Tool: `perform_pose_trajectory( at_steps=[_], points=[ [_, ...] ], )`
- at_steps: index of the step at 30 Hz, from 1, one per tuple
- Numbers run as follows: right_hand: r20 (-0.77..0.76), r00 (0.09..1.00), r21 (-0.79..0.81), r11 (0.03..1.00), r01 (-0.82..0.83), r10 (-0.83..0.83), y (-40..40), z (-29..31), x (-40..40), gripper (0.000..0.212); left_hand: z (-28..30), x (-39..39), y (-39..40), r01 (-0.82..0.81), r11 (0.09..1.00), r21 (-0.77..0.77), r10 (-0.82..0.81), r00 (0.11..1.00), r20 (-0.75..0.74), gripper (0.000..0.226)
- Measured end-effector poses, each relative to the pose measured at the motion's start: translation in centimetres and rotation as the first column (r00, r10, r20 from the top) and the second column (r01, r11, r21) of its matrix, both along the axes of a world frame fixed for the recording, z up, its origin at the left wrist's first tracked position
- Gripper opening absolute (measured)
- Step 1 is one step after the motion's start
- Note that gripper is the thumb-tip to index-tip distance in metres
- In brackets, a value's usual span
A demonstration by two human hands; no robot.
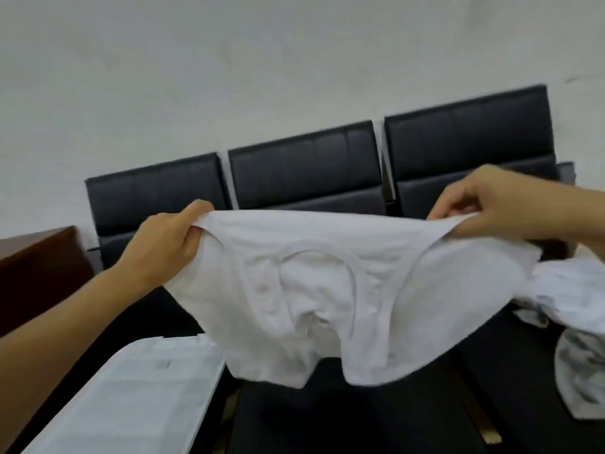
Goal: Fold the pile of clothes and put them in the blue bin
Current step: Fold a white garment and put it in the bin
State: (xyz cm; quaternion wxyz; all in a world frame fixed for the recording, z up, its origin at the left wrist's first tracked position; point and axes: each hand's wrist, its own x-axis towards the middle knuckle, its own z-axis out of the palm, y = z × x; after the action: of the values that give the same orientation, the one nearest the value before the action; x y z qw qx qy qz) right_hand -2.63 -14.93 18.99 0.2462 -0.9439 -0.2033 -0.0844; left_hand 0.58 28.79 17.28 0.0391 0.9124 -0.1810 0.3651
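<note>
- Holding the white T-shirt point(314, 290) in the air, you have your left hand point(163, 247) pinching one top corner at about 9 o'clock and your right hand point(501, 204) pinching the other at about 2 o'clock; both grips are clamped on the cloth.
- The shirt hangs spread between your hands, collar facing you, with its lower hem loose above the dark seat of the row of chairs point(304, 165). It is not folded yet, as far as I can judge.
- At 3 to 4 o'clock a pile of clothes point(576, 309) lies crumpled on the seat, touching the right edge of the shirt, so more pieces are left to do.
- At 7 o'clock there is a pale, light-coloured bin point(131, 398) with a rounded rim, near the hem. It looks whitish in this view, so I cannot tell if it is the blue bin, and I cannot see anything folded inside it.
- My judgement: the task is at an early or middle stage, with the fold of this shirt only beginning.
- For room, the seat at 6 o'clock, between the bin and the pile, is open for laying the shirt down.
- Mind the bin rim at 7 o'clock, the pile at 3 o'clock, and the chair backs at 12 o'clock. A brown cabinet point(36, 273) stands at 9 o'clock, well apart.
</note>
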Motion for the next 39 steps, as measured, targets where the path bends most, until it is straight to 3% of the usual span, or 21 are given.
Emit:
perform_pose_trajectory(
  at_steps=[3, 5, 8, 12, 16, 18, 20, 23, 27, 30, 33, 39],
  points=[
    [0.298, 0.954, -0.073, 0.996, 0.049, -0.025, 0.6, 5.1, -2.3, 0.030, 2.2, -4.5, 2.2, 0.018, 0.989, -0.147, -0.004, 0.996, 0.095, 0.026],
    [0.469, 0.883, -0.030, 0.998, 0.056, -0.036, 1.1, 6.7, -3.4, 0.027, 3.2, -6.3, 2.5, 0.050, 0.971, -0.234, -0.029, 0.995, 0.091, 0.023],
    [0.558, 0.828, 0.087, 0.996, 0.004, -0.052, 2.1, 7.2, -4.4, 0.025, 3.4, -8.4, 2.6, 0.090, 0.891, -0.446, -0.108, 0.994, -0.015, 0.026],
    [0.339, 0.939, 0.084, 0.996, 0.027, -0.054, 2.3, 4.0, -2.8, 0.014, 0.1, -8.2, 2.2, 0.009, 0.797, -0.603, -0.258, 0.909, -0.328, 0.025],
    [-0.054, 0.998, -0.072, 0.997, 0.039, -0.043, 2.0, -4.8, 1.4, 0.009, -8.5, -4.8, 1.5, -0.135, 0.851, -0.507, -0.269, 0.717, -0.643, 0.021],
    [-0.261, 0.965, -0.133, 0.991, 0.007, -0.042, 1.8, -10.1, 3.7, 0.009, -13.5, -2.4, 1.1, -0.169, 0.883, -0.439, -0.233, 0.653, -0.721, 0.018],
    [-0.420, 0.907, -0.183, 0.982, -0.048, -0.034, 1.4, -14.6, 5.6, 0.013, -17.9, -0.5, 0.9, -0.189, 0.900, -0.392, -0.188, 0.643, -0.743, 0.018],
    [-0.568, 0.822, -0.230, 0.967, -0.110, -0.041, 0.1, -21.8, 10.2, 0.011, -25.1, 3.9, 1.0, -0.182, 0.936, -0.301, -0.138, 0.597, -0.790, 0.023],
    [-0.505, 0.860, -0.279, 0.957, -0.085, -0.071, -0.9, -28.2, 16.5, 0.016, -30.3, 9.4, 1.6, -0.175, 0.974, -0.144, -0.019, 0.572, -0.820, 0.020],
    [-0.370, 0.920, -0.233, 0.971, 0.046, -0.132, -0.8, -30.5, 20.9, 0.010, -31.1, 13.3, 1.4, -0.196, 0.976, -0.093, 0.046, 0.604, -0.796, 0.020],
    [-0.308, 0.934, -0.205, 0.971, 0.119, -0.180, -0.3, -30.7, 24.0, 0.002, -30.6, 16.6, 1.1, -0.164, 0.977, -0.137, 0.010, 0.678, -0.735, 0.026],
    [-0.132, 0.974, -0.137, 0.977, 0.164, -0.182, 0.7, -27.0, 24.7, 0.015, -27.3, 17.9, -0.7, -0.095, 0.941, -0.326, -0.122, 0.802, -0.584, 0.013]
  ],
)
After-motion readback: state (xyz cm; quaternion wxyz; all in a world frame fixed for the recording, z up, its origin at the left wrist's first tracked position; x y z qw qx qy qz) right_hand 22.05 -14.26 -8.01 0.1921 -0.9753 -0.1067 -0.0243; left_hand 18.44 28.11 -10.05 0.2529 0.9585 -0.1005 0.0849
